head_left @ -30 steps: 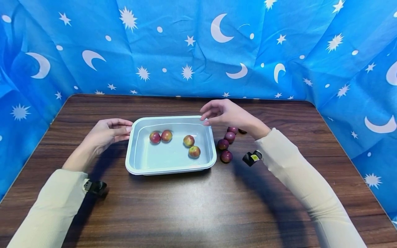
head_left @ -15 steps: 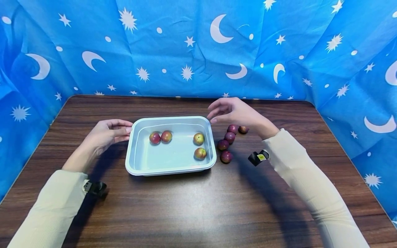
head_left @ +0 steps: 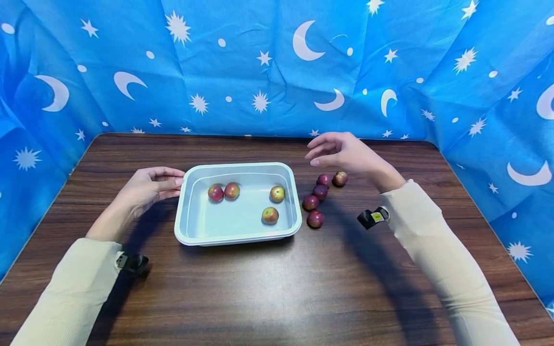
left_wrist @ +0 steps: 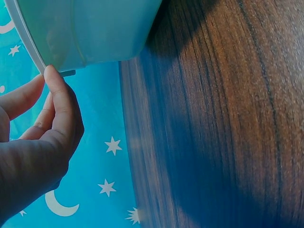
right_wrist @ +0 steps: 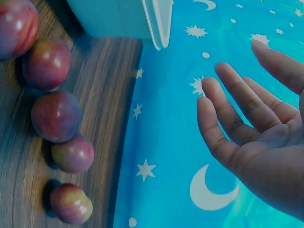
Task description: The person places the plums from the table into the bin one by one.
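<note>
My left fingers [head_left: 168, 171] pinched the tray [head_left: 229, 218], best kept steady, while my parted right fingers [right_wrist: 244, 97] hovered empty near plums [head_left: 320, 192].

We see a smooth, plastic-looking tray [head_left: 235, 218] with a soft sheen, glossy-skinned fruits [head_left: 315, 219], a wood-grained worktop [head_left: 242, 293] that shines where light falls, a creased, cloth-like backdrop [head_left: 242, 72], and matt, finely ribbed fabric sleeves [head_left: 65, 283].

Left wrist view: tray [left_wrist: 111, 28] cropped at 11 o'clock, interior hidden by its own wall. Right wrist view: one fruit [right_wrist: 16, 29] cropped at 10, right hand [right_wrist: 266, 147] near 4. Head view: sleeves [head_left: 65, 283] cut off.
</note>
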The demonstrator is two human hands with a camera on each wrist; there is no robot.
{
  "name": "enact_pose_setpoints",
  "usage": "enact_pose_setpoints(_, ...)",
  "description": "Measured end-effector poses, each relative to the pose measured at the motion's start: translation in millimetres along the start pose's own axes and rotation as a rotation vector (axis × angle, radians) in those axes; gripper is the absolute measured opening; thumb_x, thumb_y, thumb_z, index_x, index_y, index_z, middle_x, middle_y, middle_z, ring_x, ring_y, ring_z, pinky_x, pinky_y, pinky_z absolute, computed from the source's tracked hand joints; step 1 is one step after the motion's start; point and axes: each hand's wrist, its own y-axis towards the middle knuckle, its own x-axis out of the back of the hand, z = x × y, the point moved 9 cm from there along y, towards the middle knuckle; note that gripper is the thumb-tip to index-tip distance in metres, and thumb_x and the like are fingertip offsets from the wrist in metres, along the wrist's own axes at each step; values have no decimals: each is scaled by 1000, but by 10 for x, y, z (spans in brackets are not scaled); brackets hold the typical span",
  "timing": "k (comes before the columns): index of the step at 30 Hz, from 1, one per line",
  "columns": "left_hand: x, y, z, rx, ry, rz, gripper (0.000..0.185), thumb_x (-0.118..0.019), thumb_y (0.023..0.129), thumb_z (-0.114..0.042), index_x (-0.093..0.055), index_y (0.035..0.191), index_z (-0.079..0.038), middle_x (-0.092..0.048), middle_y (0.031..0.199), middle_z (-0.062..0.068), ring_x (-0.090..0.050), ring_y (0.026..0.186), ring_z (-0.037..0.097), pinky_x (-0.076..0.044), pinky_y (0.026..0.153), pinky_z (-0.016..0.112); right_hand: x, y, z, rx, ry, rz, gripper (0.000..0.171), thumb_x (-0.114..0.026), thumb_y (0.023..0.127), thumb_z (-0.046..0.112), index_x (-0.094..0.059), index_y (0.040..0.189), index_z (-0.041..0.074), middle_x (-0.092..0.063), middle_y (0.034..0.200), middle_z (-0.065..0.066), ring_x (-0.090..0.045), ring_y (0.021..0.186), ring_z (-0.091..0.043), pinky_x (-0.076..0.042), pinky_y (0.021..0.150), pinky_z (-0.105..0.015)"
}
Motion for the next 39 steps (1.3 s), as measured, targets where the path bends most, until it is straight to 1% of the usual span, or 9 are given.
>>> enact_pose_setpoints(4, -4, -6, -4, 1, 5, -3, 36, -56, 91, -8, -43, 118, 11, -62, 90, -3, -64, 82, 9, -51, 81, 30, 90, -33, -46, -4, -4, -26, 33, -66, 85, 18, -56, 115, 7, -66, 104, -7, -60, 96, -18, -49, 83, -32)
enact_pose_setpoints(7, -6, -8, -6, 0, 8, -6, 36, -56, 91, -9, -43, 118, 11, -62, 90, -4, -63, 82, 8, -51, 81, 30, 154, -56, -87, -16, 6, -44, 33, -66, 86, 16, -56, 115, 5, -66, 103, -7, -61, 94, -21, -51, 80, -30)
enact_pose_setpoints(10, -12, -5, -5, 0, -18, -2, 35, -57, 90, -7, -43, 117, 11, -62, 90, -3, -64, 82, 9, -52, 80, 29, 208, -73, -134, -23, 22, -56, 32, -65, 86, 15, -55, 115, 3, -66, 103, -8, -62, 94, -22, -52, 80, -31)
enact_pose_setpoints(15, -13, 0, 1, -3, -41, 5, 34, -57, 90, -6, -43, 116, 11, -63, 90, -1, -64, 81, 10, -53, 78, 28, 285, -97, -220, -11, 61, -67, 31, -63, 87, 10, -54, 114, -1, -66, 102, -10, -63, 91, -18, -54, 79, -32)
enact_pose_setpoints(19, -4, 2, 7, -3, -38, 5, 35, -58, 90, -7, -43, 116, 11, -63, 90, -1, -64, 81, 10, -52, 80, 29, 335, -115, -293, -12, 91, -79, 31, -62, 87, 7, -53, 114, -5, -66, 101, -11, -64, 88, -15, -55, 75, -28)
enact_pose_setpoints(27, 13, 3, 7, -5, -11, 1, 34, -57, 90, -7, -44, 116, 10, -63, 90, -2, -64, 81, 9, -52, 79, 28, 440, -153, -486, -77, 112, -122, 33, -61, 88, 8, -51, 117, -3, -65, 102, -10, -64, 88, -15, -55, 72, -27)
enact_pose_setpoints(30, 12, 4, 4, -3, -29, 2, 33, -58, 90, -7, -45, 115, 10, -63, 90, -2, -64, 81, 10, -53, 78, 28, 471, -161, -579, -113, 120, -138, 33, -61, 88, 9, -51, 118, -2, -65, 103, -10, -64, 89, -16, -55, 72, -27)
enact_pose_setpoints(34, 8, 4, 3, 2, -61, 3, 33, -59, 89, -6, -45, 115, 10, -63, 90, 0, -64, 80, 10, -53, 77, 28, 489, -172, -688, -156, 120, -144, 34, -61, 88, 11, -51, 118, -1, -62, 108, -15, -63, 91, -16, -55, 73, -27)
enact_pose_setpoints(39, 2, 6, 6, 3, -50, 6, 34, -58, 89, -6, -44, 116, 11, -63, 90, -1, -64, 80, 10, -53, 78, 28, 499, -193, -803, -202, 110, -139, 36, -61, 89, 15, -50, 120, -1, -59, 112, -18, -62, 90, -14, -54, 73, -26)
